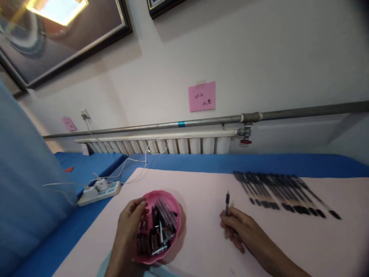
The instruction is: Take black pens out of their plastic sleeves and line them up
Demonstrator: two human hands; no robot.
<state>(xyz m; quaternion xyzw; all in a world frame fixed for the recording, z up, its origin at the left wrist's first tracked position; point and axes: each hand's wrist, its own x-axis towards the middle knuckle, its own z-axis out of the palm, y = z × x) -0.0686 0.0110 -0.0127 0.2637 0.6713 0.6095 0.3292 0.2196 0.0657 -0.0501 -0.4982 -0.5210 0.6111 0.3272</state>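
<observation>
My right hand [238, 227] grips a pen [227, 202] between thumb and fingers, with its dark end pointing up. To the left, my left hand [132, 215] hovers at the left rim of a round pink basket [179, 209], its fingers loosely bent and nothing visible held in them. Inside the basket lie clear tubes [165, 213] and small black and shiny pen parts [157, 238]. Several pens [273, 190] with dark ends are laid side by side in a slanted row beyond my right hand. Blur hides their finer details.
Pink sheeting [201, 192] covers much of the blue table [198, 161]. A power strip [99, 192] with plugs and white cables lies at the left, near a blue drape [25, 184]. Behind stand a radiator [184, 145] and a pipe with a red-handled valve [245, 142].
</observation>
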